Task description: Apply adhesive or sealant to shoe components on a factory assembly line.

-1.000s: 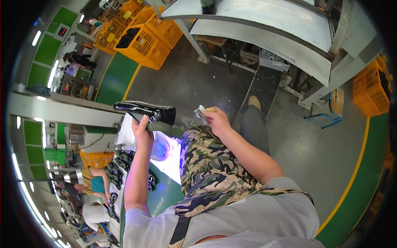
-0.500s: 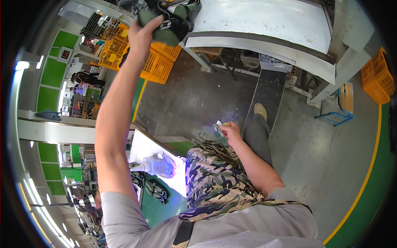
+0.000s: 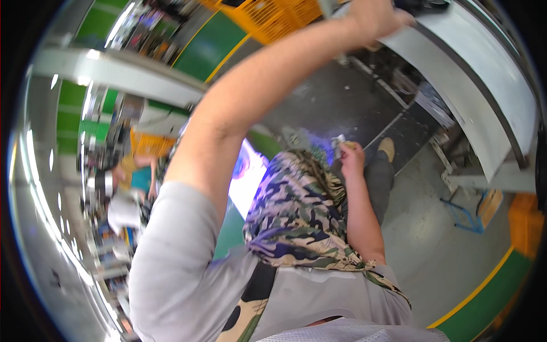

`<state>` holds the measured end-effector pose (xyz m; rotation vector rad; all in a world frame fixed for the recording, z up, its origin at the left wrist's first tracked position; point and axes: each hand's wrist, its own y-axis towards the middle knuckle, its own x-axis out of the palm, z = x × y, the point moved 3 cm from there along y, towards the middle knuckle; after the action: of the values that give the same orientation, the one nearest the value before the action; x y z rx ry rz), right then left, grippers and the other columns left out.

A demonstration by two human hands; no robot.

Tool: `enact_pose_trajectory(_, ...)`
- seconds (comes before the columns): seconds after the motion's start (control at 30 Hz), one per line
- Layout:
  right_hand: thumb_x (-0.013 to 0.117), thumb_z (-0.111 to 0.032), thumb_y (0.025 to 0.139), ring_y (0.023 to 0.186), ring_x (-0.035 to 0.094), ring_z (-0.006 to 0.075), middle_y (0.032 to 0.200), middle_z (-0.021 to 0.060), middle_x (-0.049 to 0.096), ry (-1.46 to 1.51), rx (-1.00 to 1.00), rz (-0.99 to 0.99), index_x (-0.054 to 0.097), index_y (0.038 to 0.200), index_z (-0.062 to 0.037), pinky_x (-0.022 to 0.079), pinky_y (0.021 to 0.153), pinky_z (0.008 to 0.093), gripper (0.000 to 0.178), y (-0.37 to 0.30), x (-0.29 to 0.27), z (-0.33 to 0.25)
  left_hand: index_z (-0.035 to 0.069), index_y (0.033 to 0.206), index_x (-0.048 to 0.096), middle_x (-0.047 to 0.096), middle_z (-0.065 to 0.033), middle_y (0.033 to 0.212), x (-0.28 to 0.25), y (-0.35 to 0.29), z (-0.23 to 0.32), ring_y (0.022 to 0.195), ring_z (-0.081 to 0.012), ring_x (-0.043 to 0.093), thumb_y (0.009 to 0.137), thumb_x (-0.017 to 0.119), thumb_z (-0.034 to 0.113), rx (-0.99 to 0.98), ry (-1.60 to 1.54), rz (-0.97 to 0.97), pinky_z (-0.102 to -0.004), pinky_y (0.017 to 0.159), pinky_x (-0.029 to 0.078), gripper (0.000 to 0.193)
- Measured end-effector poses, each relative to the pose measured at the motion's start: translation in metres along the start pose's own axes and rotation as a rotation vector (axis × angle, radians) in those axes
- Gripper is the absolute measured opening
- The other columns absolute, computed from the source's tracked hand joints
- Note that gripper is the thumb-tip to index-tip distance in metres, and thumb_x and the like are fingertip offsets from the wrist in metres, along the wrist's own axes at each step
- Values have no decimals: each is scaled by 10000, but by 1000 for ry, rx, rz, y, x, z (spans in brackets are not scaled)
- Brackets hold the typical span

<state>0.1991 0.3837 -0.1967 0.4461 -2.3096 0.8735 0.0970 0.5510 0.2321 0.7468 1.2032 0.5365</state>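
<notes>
Crumpled whitish scrap [image 3: 339, 140] in right hand [image 3: 352, 158], left hand [image 3: 377, 19] at glossy shoe [image 3: 426, 5]

Black shoe [image 3: 426, 7], camouflage apron [image 3: 296, 216], grey shirt [image 3: 171, 251], orange crates [image 3: 268, 20], yellow-edged green floor strip [image 3: 208, 40]

Factory workshop, orange crates [image 3: 270, 21], yellow-edged green floor strips [image 3: 208, 43], co-workers [image 3: 124, 212]

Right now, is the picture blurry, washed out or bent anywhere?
Head view: the left hand looks soft with blur; head view again: the brightly lit patch beside the camouflage apron is blown out white-violet; also head view: the white table has a bowed edge, fisheye-style, and the corners go black.
</notes>
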Motion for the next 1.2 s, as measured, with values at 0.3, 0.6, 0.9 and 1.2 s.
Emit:
enact_pose_trajectory(0.3, 696, -118, 859, 699, 607, 157, 837, 23, 649, -109, 139, -31, 610, 932, -111, 452, 608, 331, 113, 5, -13, -6, 29, 1158, 666, 705, -144, 1100, -219, -427, -24, 1010, -251, 690, 796, 748, 117, -680, -237, -120, -356, 875, 540, 381)
enact_pose_trajectory(0.6, 688, -194, 873, 742, 622, 171, 848, 0, 653, -325, 290, -37, 648, 917, -145, 442, 647, 359, 78, 5, 19, 11, 26, 1271, 566, 663, -176, 1208, -390, -796, -52, 1060, -289, 667, 676, 820, 337, -1746, 400, 26, -363, 949, 512, 718)
enact_pose_trajectory(0.9, 667, -201, 889, 798, 626, 210, 905, 20, 662, -527, 237, -159, 650, 990, -128, 449, 665, 384, 125, -16, 85, -8, 92, 1324, 563, 491, -219, 1415, -396, -812, -130, 1333, -335, 452, 658, 818, 391, -1743, 635, 135, -403, 1094, 397, 774)
enact_pose_trajectory(1.2, 660, -240, 900, 803, 616, 198, 892, 7, 665, -615, 200, 20, 637, 979, -132, 463, 659, 393, 135, -37, 52, -49, 167, 1235, 647, 396, -137, 1423, -398, -756, -210, 1298, -378, 409, 617, 847, 510, -2076, 588, -280, -525, 996, 453, 735)
